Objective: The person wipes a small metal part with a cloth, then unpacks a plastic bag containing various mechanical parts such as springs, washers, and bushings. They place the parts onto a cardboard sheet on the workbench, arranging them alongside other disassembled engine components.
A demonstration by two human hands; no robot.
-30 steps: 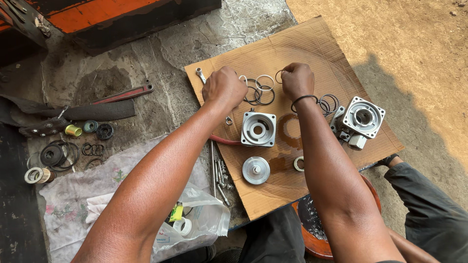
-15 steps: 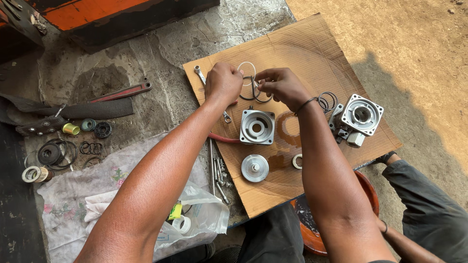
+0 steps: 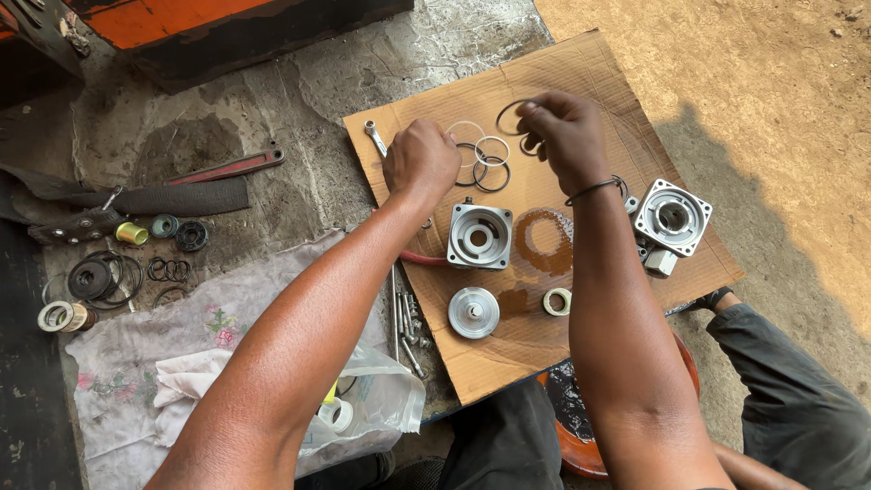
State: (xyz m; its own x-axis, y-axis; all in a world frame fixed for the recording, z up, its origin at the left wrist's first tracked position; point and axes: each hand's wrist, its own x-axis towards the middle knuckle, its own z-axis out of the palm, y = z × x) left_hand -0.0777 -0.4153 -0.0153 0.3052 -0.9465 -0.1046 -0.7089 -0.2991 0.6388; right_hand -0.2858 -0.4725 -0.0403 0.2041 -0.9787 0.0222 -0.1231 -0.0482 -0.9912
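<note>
A thin dark ring (image 3: 513,116) is pinched in the fingers of the right hand (image 3: 564,136) and is held up just above the far part of the cardboard sheet (image 3: 626,91), near its far edge. The left hand (image 3: 419,163) is curled with its fingers pressed down near the left edge of the cardboard; what is under the fingertips cannot be seen. Between the two hands a small bunch of loose rings (image 3: 479,156), some white and some dark, is laid flat on the cardboard. A wrench end (image 3: 374,134) is seen by the left corner. In the middle of the cardboard a square metal housing (image 3: 479,236) with a round hole is set, and a round oily stain (image 3: 544,240) is seen just beside it. Nearer the person a round metal cap (image 3: 474,312) and a small pale ring (image 3: 557,301) are laid. At the right edge a second square metal housing (image 3: 671,218) is set. A black band is worn on the right wrist. Off the cardboard, on the stone floor (image 3: 299,82) to the left, a flowered cloth (image 3: 181,345), a clear plastic bag (image 3: 372,399), more black rings (image 3: 100,277) and a red-handled tool (image 3: 227,168) are spread out.
</note>
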